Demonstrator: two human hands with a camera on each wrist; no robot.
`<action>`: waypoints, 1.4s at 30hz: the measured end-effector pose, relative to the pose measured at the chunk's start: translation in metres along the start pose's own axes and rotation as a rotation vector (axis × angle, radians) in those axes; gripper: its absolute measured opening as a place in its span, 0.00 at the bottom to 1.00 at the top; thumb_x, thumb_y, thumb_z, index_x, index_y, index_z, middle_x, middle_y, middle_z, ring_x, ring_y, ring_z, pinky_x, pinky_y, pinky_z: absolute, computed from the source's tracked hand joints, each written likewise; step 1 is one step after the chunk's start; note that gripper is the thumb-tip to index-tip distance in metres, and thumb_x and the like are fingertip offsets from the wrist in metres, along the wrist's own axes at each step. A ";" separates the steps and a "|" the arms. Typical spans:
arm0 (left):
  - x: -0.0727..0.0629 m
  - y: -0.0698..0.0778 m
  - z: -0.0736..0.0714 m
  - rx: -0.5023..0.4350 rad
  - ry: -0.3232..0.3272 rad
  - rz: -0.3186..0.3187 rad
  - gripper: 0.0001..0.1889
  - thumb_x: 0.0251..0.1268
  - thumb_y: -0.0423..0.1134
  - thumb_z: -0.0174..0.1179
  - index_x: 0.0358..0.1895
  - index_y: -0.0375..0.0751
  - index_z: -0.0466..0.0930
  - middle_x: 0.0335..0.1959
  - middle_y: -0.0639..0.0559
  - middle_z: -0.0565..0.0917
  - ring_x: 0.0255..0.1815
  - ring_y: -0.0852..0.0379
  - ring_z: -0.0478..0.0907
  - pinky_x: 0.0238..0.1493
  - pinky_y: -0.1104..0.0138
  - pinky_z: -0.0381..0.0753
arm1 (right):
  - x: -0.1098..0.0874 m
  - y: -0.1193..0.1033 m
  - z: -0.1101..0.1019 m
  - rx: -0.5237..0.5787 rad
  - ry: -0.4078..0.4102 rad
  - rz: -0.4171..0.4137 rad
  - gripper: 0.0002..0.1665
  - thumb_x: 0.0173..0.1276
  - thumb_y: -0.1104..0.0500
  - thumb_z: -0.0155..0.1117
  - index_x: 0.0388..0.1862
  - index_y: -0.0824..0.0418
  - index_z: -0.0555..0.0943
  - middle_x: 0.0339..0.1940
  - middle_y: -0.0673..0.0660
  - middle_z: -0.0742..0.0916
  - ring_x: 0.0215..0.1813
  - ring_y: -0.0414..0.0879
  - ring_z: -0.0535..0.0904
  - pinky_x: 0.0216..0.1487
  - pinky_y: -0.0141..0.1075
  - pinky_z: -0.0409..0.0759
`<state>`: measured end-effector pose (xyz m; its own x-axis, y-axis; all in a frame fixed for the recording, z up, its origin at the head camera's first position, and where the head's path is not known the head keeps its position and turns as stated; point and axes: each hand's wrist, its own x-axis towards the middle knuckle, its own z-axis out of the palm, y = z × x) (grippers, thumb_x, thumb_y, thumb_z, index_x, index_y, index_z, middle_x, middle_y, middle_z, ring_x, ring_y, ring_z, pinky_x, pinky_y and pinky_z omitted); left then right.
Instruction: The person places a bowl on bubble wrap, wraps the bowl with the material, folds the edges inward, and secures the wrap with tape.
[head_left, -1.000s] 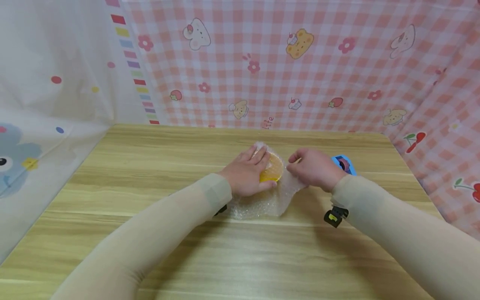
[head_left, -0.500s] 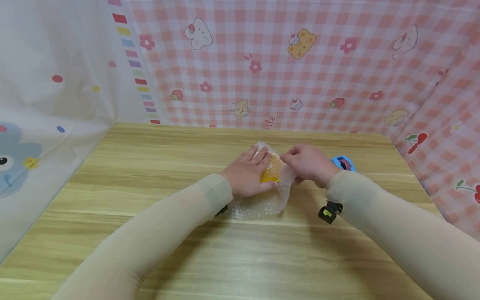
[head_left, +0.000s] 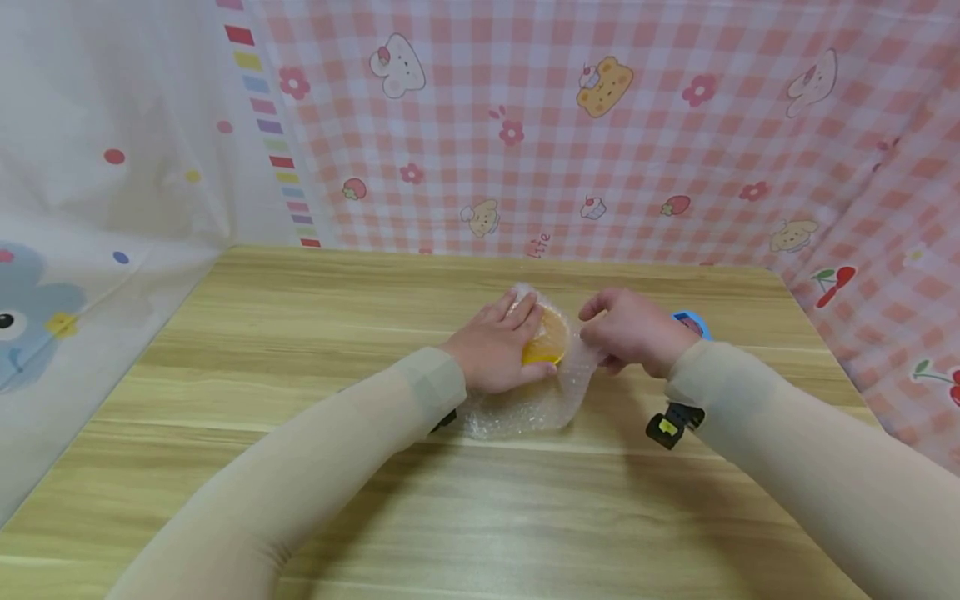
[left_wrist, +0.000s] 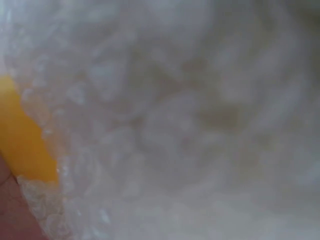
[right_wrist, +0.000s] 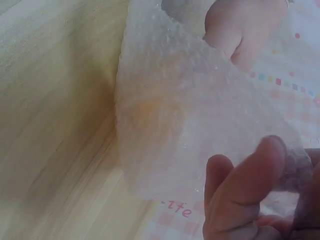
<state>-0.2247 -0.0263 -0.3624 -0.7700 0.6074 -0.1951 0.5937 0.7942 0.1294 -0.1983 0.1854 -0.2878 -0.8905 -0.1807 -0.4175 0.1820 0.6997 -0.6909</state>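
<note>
A round orange-yellow thing (head_left: 552, 340) lies on a sheet of bubble wrap (head_left: 517, 415) near the table's middle; its kind is hard to make out. My left hand (head_left: 495, 343) rests across it, fingers spread and fairly straight, hiding its left part. On the other side, my right hand (head_left: 632, 333) pinches the wrap's right edge between thumb and fingers and holds it raised. Seen from the right wrist, the lifted bubble wrap (right_wrist: 200, 100) spans the view, with orange showing through faintly. Blurred wrap fills most of the left wrist view, beside a yellow edge (left_wrist: 25, 140).
A blue holder with a reddish roll (head_left: 692, 323), like a tape dispenser, sits partly hidden behind my right hand. The wood-grain table (head_left: 450, 517) ends at a pink checked cloth (head_left: 465, 150). White cloth (head_left: 150, 150) hangs at the left.
My right hand first brought the wrap's edge leftward over the orange thing, then drew back to the right, uncovering more of it. The left hand has stayed in place.
</note>
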 end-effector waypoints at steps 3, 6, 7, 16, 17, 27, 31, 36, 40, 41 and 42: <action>0.000 0.000 -0.001 -0.004 0.003 0.005 0.52 0.76 0.77 0.35 0.88 0.45 0.36 0.90 0.50 0.33 0.89 0.48 0.24 0.89 0.50 0.38 | -0.002 0.002 -0.003 -0.016 0.000 -0.002 0.25 0.72 0.67 0.52 0.66 0.70 0.74 0.41 0.60 0.83 0.33 0.46 0.78 0.35 0.35 0.84; -0.001 0.000 -0.002 -0.008 0.005 0.009 0.51 0.77 0.76 0.36 0.88 0.44 0.37 0.90 0.49 0.33 0.89 0.47 0.24 0.89 0.50 0.39 | -0.001 0.001 -0.003 -0.031 0.025 -0.006 0.21 0.73 0.67 0.50 0.61 0.68 0.80 0.41 0.60 0.83 0.34 0.46 0.79 0.36 0.34 0.85; -0.001 0.000 -0.002 -0.007 0.004 0.009 0.51 0.77 0.76 0.36 0.88 0.44 0.37 0.90 0.49 0.33 0.89 0.47 0.24 0.89 0.51 0.39 | 0.000 0.000 -0.003 -0.028 0.033 -0.009 0.20 0.75 0.66 0.50 0.60 0.68 0.81 0.42 0.60 0.84 0.34 0.46 0.79 0.36 0.34 0.86; 0.000 0.001 -0.001 -0.005 -0.009 0.001 0.52 0.76 0.77 0.35 0.88 0.45 0.35 0.89 0.50 0.32 0.89 0.47 0.23 0.89 0.52 0.37 | 0.011 -0.010 0.006 0.112 0.027 0.012 0.26 0.84 0.54 0.51 0.67 0.73 0.76 0.52 0.65 0.87 0.39 0.44 0.88 0.47 0.38 0.91; 0.000 0.001 -0.001 -0.008 -0.012 -0.002 0.52 0.76 0.77 0.35 0.88 0.45 0.35 0.89 0.50 0.31 0.89 0.47 0.23 0.89 0.52 0.37 | 0.011 -0.010 0.007 0.139 0.017 0.021 0.28 0.84 0.52 0.51 0.69 0.72 0.75 0.55 0.66 0.86 0.42 0.46 0.88 0.48 0.39 0.91; 0.001 -0.001 -0.002 -0.024 -0.043 0.002 0.50 0.76 0.76 0.36 0.87 0.44 0.45 0.88 0.50 0.29 0.89 0.46 0.22 0.89 0.53 0.34 | 0.013 -0.007 0.014 0.279 0.005 0.006 0.26 0.86 0.58 0.43 0.73 0.70 0.70 0.66 0.68 0.81 0.59 0.54 0.84 0.63 0.44 0.87; 0.001 -0.003 -0.004 -0.047 -0.047 0.019 0.50 0.76 0.75 0.40 0.87 0.42 0.48 0.88 0.49 0.30 0.89 0.44 0.23 0.89 0.54 0.33 | 0.009 0.003 0.023 -0.025 0.041 -0.155 0.21 0.83 0.63 0.52 0.69 0.67 0.77 0.66 0.66 0.84 0.64 0.56 0.83 0.66 0.50 0.84; -0.001 -0.006 -0.008 -0.075 -0.034 0.040 0.50 0.76 0.74 0.42 0.85 0.38 0.53 0.88 0.46 0.32 0.89 0.41 0.27 0.89 0.51 0.36 | 0.003 0.013 0.035 -0.387 0.056 -0.343 0.24 0.81 0.60 0.59 0.72 0.61 0.77 0.71 0.64 0.83 0.69 0.59 0.81 0.69 0.56 0.80; -0.001 -0.009 -0.009 -0.133 -0.022 0.058 0.52 0.75 0.75 0.45 0.87 0.42 0.45 0.88 0.46 0.32 0.89 0.41 0.27 0.89 0.50 0.36 | 0.004 0.022 0.042 -0.543 0.053 -0.475 0.33 0.80 0.58 0.63 0.80 0.61 0.70 0.83 0.62 0.71 0.82 0.65 0.66 0.80 0.62 0.66; -0.001 -0.010 -0.009 -0.157 -0.018 0.061 0.53 0.74 0.74 0.47 0.87 0.42 0.42 0.88 0.47 0.32 0.89 0.42 0.27 0.89 0.49 0.36 | 0.005 0.024 0.043 -0.567 0.055 -0.501 0.35 0.80 0.57 0.62 0.82 0.61 0.67 0.85 0.62 0.67 0.85 0.67 0.59 0.83 0.63 0.59; -0.001 -0.011 -0.009 -0.184 -0.015 0.061 0.55 0.73 0.74 0.50 0.87 0.42 0.39 0.89 0.47 0.32 0.89 0.42 0.27 0.88 0.49 0.37 | 0.006 0.026 0.044 -0.588 0.055 -0.524 0.37 0.81 0.56 0.62 0.83 0.61 0.64 0.86 0.62 0.63 0.86 0.68 0.54 0.84 0.63 0.54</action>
<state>-0.2327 -0.0359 -0.3554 -0.7296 0.6551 -0.1962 0.5852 0.7465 0.3165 -0.1805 0.1724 -0.3345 -0.8214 -0.5643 -0.0831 -0.5039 0.7862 -0.3577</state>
